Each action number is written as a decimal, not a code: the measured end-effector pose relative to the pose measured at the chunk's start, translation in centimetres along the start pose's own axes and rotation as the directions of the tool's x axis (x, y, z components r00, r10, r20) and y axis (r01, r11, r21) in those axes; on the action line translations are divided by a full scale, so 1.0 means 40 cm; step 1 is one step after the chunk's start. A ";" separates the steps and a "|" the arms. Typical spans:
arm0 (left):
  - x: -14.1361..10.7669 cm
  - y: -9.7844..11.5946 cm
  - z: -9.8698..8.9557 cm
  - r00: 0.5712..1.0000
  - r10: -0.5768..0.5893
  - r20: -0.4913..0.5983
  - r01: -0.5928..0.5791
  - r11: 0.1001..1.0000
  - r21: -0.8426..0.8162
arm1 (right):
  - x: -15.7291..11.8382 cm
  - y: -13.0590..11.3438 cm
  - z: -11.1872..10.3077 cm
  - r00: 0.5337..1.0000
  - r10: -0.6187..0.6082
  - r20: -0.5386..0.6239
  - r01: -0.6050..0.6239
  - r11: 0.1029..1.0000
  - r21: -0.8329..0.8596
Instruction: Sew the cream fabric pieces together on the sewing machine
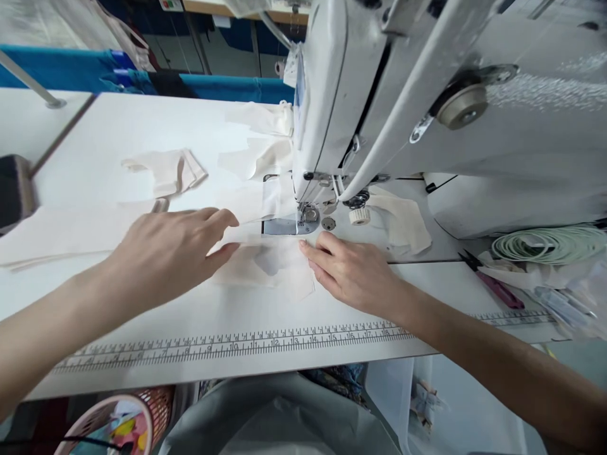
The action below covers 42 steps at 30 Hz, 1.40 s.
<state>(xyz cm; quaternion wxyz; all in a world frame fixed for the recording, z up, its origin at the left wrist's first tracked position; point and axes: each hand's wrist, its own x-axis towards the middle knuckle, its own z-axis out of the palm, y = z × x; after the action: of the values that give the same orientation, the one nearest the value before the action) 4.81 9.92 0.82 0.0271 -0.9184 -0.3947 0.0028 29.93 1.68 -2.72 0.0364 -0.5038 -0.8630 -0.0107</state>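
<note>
My right hand (351, 268) pinches the edge of a thin white fabric piece (291, 278) just in front of the sewing machine's presser foot (303, 218). My left hand (177, 243) hovers at the left of that piece, thumb and forefinger apart with nothing between them; its other fingers are partly hidden. More pale fabric (241, 202) lies beside the metal needle plate (279, 226). Beneath and left of my left hand stretches a long cream fabric strip (61, 234). The white sewing machine (317, 95) stands over the work.
Folded cream pieces (173, 174) lie behind my left hand. A printed ruler (237, 346) runs along the table's front edge. At right are thread snips (497, 287) and a pale green cord coil (550, 249). Below the table sits a pink basket (154, 411).
</note>
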 end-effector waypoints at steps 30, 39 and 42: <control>-0.034 0.152 0.063 0.771 0.550 -0.321 -0.537 0.833 0.134 | -0.006 0.003 0.027 0.996 0.011 -0.088 -0.011 1.000 0.007; -0.035 0.154 0.069 0.774 0.546 -0.321 -0.541 0.833 0.116 | -0.005 0.001 0.029 0.994 0.014 -0.109 -0.015 1.000 -0.011; -0.032 0.156 0.073 0.776 0.534 -0.335 -0.537 0.839 0.091 | -0.006 -0.001 0.029 0.993 0.019 -0.113 -0.022 0.999 -0.027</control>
<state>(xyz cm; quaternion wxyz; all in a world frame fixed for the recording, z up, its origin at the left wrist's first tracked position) 8.36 4.85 -2.44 0.0900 -0.9782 -0.1063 -0.1537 29.96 1.49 -3.89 0.0779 -0.5116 -0.8541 -0.0511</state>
